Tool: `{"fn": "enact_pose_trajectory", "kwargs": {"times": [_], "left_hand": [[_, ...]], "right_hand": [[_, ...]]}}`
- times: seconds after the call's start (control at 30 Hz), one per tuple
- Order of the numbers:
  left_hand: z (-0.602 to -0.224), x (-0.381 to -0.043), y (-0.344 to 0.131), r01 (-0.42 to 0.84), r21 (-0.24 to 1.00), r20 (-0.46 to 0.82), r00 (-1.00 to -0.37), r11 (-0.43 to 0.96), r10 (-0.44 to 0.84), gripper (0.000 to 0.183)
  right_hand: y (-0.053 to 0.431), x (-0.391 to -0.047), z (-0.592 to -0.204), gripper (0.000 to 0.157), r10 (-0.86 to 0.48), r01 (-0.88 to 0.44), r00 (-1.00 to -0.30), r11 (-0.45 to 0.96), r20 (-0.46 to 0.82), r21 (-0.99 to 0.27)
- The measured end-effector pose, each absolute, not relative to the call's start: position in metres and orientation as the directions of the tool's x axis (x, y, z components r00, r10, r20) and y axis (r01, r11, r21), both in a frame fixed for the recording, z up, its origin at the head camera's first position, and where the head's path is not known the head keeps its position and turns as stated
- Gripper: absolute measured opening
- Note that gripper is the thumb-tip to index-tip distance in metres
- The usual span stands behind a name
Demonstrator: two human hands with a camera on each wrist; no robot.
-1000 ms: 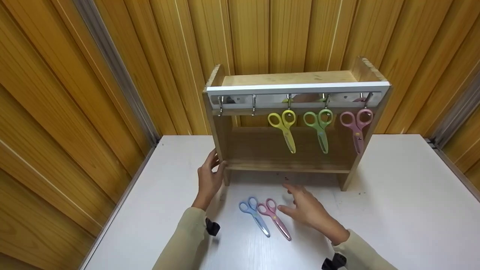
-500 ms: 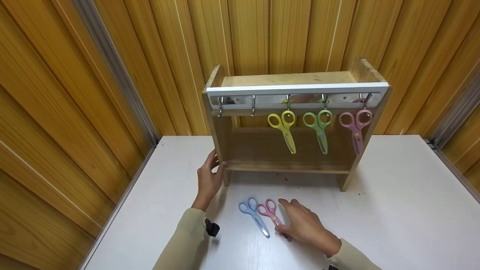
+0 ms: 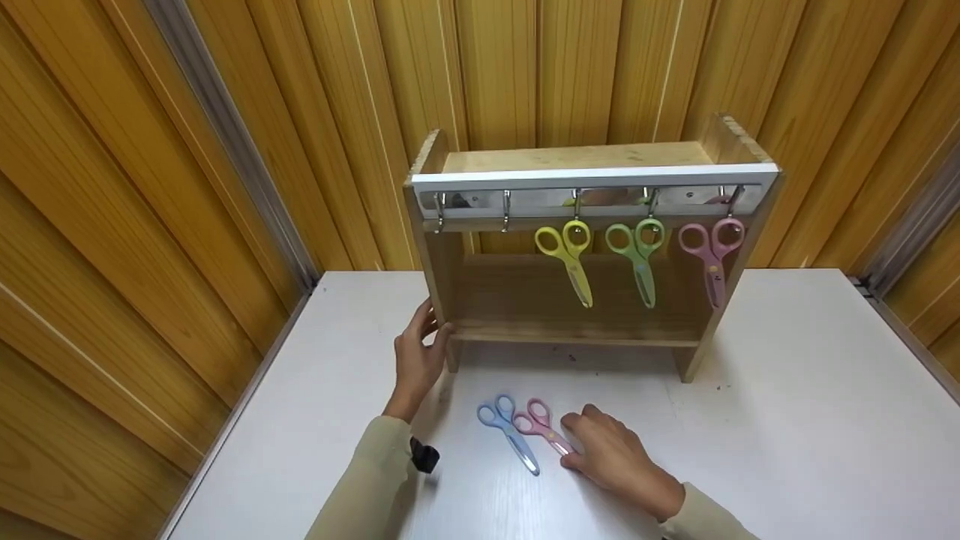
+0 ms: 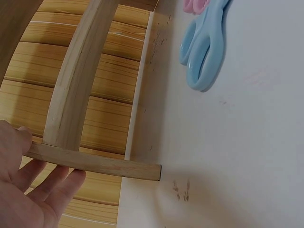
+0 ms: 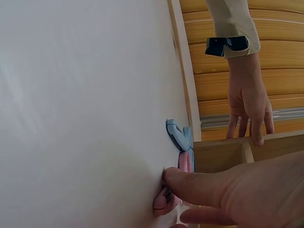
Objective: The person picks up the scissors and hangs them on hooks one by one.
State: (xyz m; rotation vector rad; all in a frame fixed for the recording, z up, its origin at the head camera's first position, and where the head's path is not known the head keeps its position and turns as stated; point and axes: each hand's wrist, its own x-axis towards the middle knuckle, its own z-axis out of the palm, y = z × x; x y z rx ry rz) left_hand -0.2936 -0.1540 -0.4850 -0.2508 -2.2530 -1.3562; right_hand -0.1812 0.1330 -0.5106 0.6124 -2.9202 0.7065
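My left hand (image 3: 418, 367) grips the lower left side of a wooden shelf (image 3: 574, 334). In the left wrist view its fingers (image 4: 69, 185) bend round the edge of the side board. My right hand (image 3: 611, 450) is low over the table, thumb and fingers pinching the blade end of pink scissors (image 3: 550, 435); the tip is hidden under the hand. Blue scissors (image 3: 510, 431) lie on the table just left, handles side by side with the pink ones. Seen from the right wrist, my thumb (image 5: 190, 185) presses on the pink scissors.
Along the shelf's front runs a metal hook rail (image 3: 465, 201). Yellow scissors (image 3: 574, 266), green scissors (image 3: 640, 262) and a second pink pair (image 3: 712, 262) hang from it; two hooks at left bear nothing. Wood-patterned walls (image 3: 495, 82) stand behind and beside the white table (image 3: 810, 420).
My right hand has come down and back from near the shelf onto the pink scissors' blades, its fingers closing in. The pink scissors have turned slightly. My left hand has stayed put.
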Motion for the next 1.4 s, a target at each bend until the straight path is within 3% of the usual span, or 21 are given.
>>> {"fn": "enact_pose_trajectory", "kwargs": {"times": [0.27,1.17,1.4], "left_hand": [[-0.4863,-0.2943,-0.1555,0.421,0.778,0.514,-0.853,0.466,-0.087,0.057],[-0.4845,-0.2939,-0.1544,0.363,0.798,0.465,-0.879,0.48,-0.108,0.057],[-0.4856,-0.2937,-0.1546,0.397,0.791,0.49,-0.867,0.466,-0.094,0.057]], "right_hand": [[0.1374,-0.1803,-0.5117,0.018,-0.351,-0.398,-0.917,0.813,0.188,-0.424],[0.1428,-0.1819,-0.5144,0.021,-0.331,-0.395,-0.917,0.84,0.224,-0.373],[0.1423,-0.1829,-0.5095,0.022,-0.334,-0.39,-0.92,0.832,0.206,-0.393]]}}
